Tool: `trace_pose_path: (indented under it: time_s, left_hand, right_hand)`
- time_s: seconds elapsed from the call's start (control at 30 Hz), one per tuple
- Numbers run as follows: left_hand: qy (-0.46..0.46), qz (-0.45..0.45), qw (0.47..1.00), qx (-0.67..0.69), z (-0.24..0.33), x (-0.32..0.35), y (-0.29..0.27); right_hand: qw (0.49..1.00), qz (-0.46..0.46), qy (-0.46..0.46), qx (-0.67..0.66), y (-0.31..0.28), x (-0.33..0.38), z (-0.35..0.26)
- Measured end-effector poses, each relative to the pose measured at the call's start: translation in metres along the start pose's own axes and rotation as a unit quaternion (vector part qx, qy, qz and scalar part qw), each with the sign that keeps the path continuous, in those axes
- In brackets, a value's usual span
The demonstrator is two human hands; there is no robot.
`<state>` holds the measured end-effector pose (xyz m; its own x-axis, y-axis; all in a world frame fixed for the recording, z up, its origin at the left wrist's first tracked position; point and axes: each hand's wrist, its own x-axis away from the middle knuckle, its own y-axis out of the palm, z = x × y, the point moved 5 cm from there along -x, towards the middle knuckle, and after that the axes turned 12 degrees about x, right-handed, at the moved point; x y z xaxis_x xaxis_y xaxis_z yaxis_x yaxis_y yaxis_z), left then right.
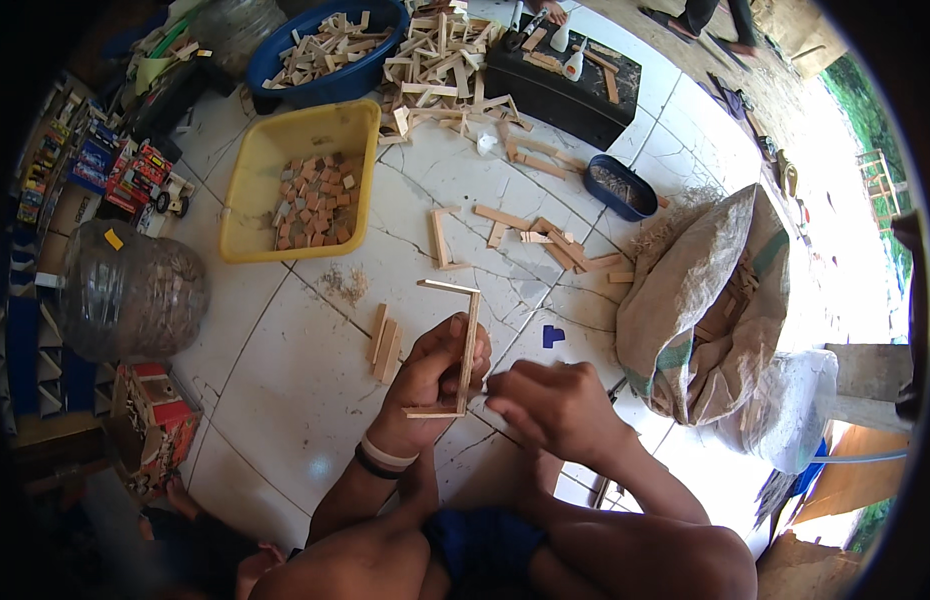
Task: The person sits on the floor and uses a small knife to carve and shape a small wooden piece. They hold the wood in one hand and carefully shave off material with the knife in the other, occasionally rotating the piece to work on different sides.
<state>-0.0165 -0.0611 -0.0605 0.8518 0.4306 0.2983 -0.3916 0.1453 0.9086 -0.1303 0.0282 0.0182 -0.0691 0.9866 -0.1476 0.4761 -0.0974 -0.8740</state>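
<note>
Left hand (432, 372) grasps a three-sided wooden stick frame (463, 345) above the tiled floor (295, 380), while the right hand (550, 405) pinches a small white thing at its near corner. Short sticks (386, 343) lie just left; a yellow tub (300, 180) sits farther left, a woven sack (700, 300) crowds the right.

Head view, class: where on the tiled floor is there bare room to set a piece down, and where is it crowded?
Bare tiles lie between the yellow tub, the small stick stack and the left hand; another patch sits between the tub and the loose sticks. It is crowded near the wood pile, black box and sack.
</note>
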Motion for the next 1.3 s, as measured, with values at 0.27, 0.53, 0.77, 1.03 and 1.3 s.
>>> trace_pose_path:
  time_s: [0.27,0.53,0.77,1.03,1.3]
  left_hand:
    - [-0.074,-0.003,0.997,0.015,-0.002,0.006,0.007]
    - [-0.029,-0.041,0.999,0.021,0.005,0.000,0.000]
    - [0.017,0.026,0.992,-0.123,0.008,0.004,0.001]
    - [0.071,0.046,0.968,-0.238,0.021,0.018,0.014]
    - [0.112,0.059,0.955,-0.267,0.031,0.022,0.016]
  right_hand:
    - [0.988,0.075,0.117,-0.071,-0.008,-0.017,0.024]
    - [0.999,-0.027,0.010,0.038,-0.002,-0.004,-0.007]
    - [0.952,-0.041,0.174,-0.249,-0.006,-0.007,0.009]
    - [0.924,-0.048,0.247,-0.288,0.019,-0.001,0.004]
    - [0.919,-0.069,0.236,-0.307,0.019,0.000,0.001]
